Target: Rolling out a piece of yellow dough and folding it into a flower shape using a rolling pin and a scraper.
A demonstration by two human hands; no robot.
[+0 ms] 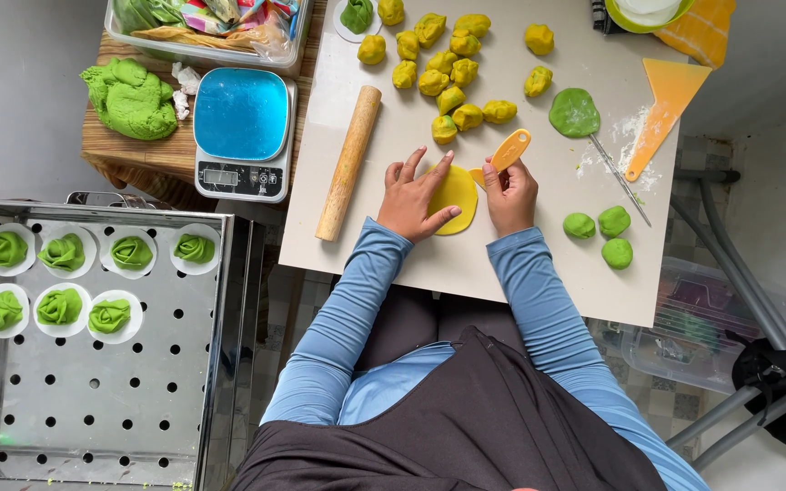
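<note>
The right hand grasps a small orange scraper between thumb and fingers, its blade meeting the far right rim of the yellow disc. The left hand is released: it lies flat, fingers spread, pressing the disc's left half. The disc lies at the middle of the near half of the surface, just in from its near edge.

Handling, as a judgement: the disc appears soft, thin and light, likely to stretch or tear and to stick to the surface. It is best lifted from its rim with the scraper slid under it, the flat palm supporting it.

Left of the left hand, a rolling pin lies parallel to the left edge. Beyond the hands, yellow lumps cluster near the far edge. To the right lie a flat green disc, a thin metal rod and a large orange scraper beside spilt flour; three green balls sit near the right edge.

Off the surface, to the left, stand a scale and a green dough mass; a perforated tray carries seven shaped green pieces.
</note>
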